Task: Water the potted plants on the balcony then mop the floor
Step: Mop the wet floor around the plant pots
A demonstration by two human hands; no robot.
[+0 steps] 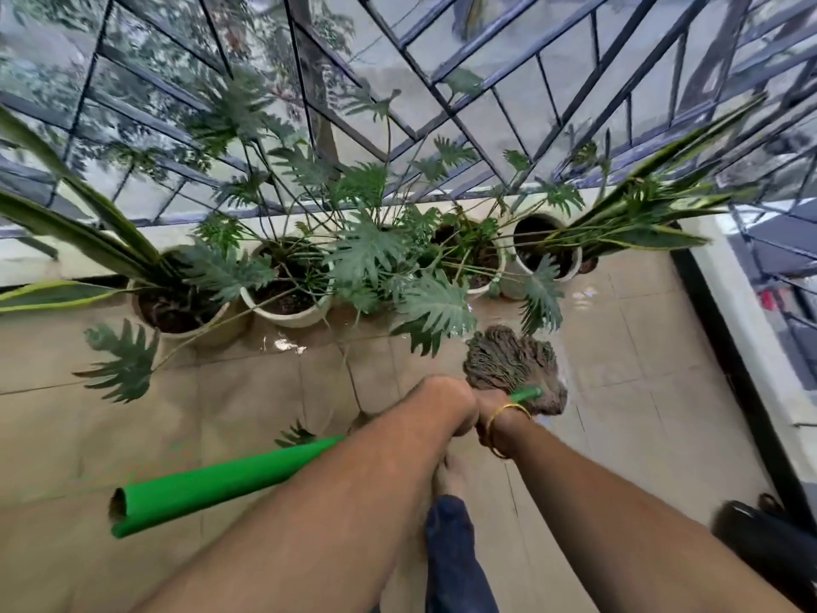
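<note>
Both my hands grip a green mop handle [221, 480] that runs from the lower left up to a grey-brown string mop head [508, 360] on the wet tiled floor [641, 347]. My left hand [446, 402] closes on the handle just behind my right hand [497, 407], which wears a gold bangle and sits close to the mop head. Several white pots stand in a row along the railing: a snake plant pot [177, 320], a leafy plant pot [287, 314], another leafy pot [486, 280] and a right snake plant pot [570, 269].
A dark metal railing [464, 126] closes off the balcony behind the pots. Puddles [287, 346] shine on the tiles near the pots. A black-edged ledge [725, 347] runs down the right side, with a dark object [769, 550] at the lower right. My foot [448, 475] stands below the hands.
</note>
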